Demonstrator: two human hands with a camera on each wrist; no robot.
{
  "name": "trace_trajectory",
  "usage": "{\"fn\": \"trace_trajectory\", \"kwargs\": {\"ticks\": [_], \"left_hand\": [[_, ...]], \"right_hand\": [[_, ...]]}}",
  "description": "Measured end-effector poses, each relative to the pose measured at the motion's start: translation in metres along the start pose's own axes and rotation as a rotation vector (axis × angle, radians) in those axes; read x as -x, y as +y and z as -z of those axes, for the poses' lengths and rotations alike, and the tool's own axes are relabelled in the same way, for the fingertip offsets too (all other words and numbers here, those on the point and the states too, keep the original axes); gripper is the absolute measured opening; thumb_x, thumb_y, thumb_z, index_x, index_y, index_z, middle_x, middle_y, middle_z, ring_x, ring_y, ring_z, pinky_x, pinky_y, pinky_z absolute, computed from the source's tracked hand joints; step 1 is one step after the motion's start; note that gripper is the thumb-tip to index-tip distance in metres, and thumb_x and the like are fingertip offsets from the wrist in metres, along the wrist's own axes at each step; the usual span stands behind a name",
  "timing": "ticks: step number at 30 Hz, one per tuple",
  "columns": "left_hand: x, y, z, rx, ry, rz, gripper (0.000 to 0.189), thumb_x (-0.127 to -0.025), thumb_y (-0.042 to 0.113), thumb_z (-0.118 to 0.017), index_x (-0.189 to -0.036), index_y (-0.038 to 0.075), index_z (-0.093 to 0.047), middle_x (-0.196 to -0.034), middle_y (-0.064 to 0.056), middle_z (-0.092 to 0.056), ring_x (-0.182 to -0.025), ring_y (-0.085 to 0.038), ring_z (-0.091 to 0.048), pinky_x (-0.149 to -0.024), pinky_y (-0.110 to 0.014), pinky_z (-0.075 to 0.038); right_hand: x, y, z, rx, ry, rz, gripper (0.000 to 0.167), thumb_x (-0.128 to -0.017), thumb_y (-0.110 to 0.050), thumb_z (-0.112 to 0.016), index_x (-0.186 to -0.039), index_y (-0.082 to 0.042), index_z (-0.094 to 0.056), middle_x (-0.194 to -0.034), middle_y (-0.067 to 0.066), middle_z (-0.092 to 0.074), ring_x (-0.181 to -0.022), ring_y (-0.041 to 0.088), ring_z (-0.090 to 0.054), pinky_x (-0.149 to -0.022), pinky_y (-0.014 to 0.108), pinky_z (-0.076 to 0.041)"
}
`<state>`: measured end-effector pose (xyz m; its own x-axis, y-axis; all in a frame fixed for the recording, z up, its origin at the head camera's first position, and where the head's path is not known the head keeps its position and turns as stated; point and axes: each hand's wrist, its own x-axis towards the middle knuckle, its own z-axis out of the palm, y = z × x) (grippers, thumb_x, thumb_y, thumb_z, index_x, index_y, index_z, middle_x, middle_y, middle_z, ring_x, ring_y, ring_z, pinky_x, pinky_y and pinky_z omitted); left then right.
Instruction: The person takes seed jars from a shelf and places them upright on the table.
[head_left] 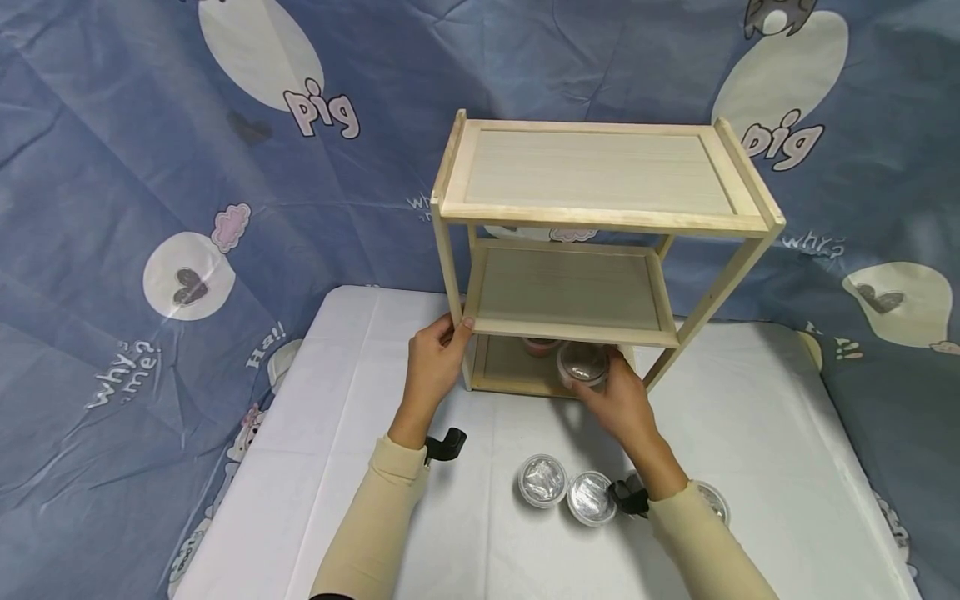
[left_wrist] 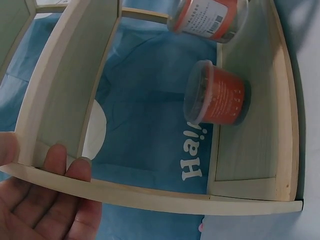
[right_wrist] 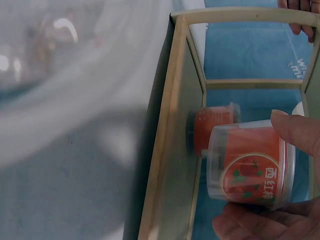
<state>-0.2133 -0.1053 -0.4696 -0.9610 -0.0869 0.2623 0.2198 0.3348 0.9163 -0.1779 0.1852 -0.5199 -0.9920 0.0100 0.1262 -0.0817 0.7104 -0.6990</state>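
A three-tier wooden shelf rack (head_left: 600, 171) stands on the white-covered table. My left hand (head_left: 435, 362) grips its front left post at the middle tier, with fingertips round the wood in the left wrist view. My right hand (head_left: 621, 402) holds a clear plastic tub (right_wrist: 250, 167) with a red label, fingers and thumb on opposite sides. This tub is at the front of the bottom shelf (left_wrist: 250, 150); whether it touches the shelf I cannot tell. A second red-labelled tub (left_wrist: 222, 95) stands on that shelf, to the left of the held one.
In front of the rack are a clear-lidded tub (head_left: 542, 481), another beside it (head_left: 591, 498), and one (head_left: 712, 502) partly behind the right sleeve. A blue printed cloth (head_left: 390, 158) hangs behind the rack and along the table's sides.
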Motion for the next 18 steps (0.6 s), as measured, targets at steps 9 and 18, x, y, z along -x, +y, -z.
{"fn": "trace_trajectory", "kwargs": {"ticks": [9, 18], "left_hand": [[0.0, 0.0, 0.001, 0.0, 0.011, -0.006, 0.034, -0.103, 0.027, -0.068, -0.123, 0.0, -0.076, -0.106, -0.016, -0.078, -0.099, -0.026, -0.076, -0.084, -0.045, -0.06], [0.001, 0.001, 0.0, 0.0, 0.013, 0.011, 0.034, -0.103, 0.027, -0.068, -0.123, 0.001, -0.076, -0.104, -0.015, -0.078, -0.097, -0.025, -0.076, -0.083, -0.044, -0.06]], "right_hand": [[0.008, -0.003, -0.005, -0.016, 0.018, 0.033, 0.082, -0.087, -0.026, -0.087, -0.147, 0.012, -0.044, -0.138, 0.034, -0.058, -0.128, 0.05, -0.057, -0.103, 0.063, -0.045], [0.015, -0.007, -0.007, -0.009, 0.034, 0.076, 0.078, -0.087, -0.025, -0.087, -0.143, 0.011, -0.046, -0.132, 0.034, -0.061, -0.123, 0.048, -0.06, -0.098, 0.061, -0.048]]}}
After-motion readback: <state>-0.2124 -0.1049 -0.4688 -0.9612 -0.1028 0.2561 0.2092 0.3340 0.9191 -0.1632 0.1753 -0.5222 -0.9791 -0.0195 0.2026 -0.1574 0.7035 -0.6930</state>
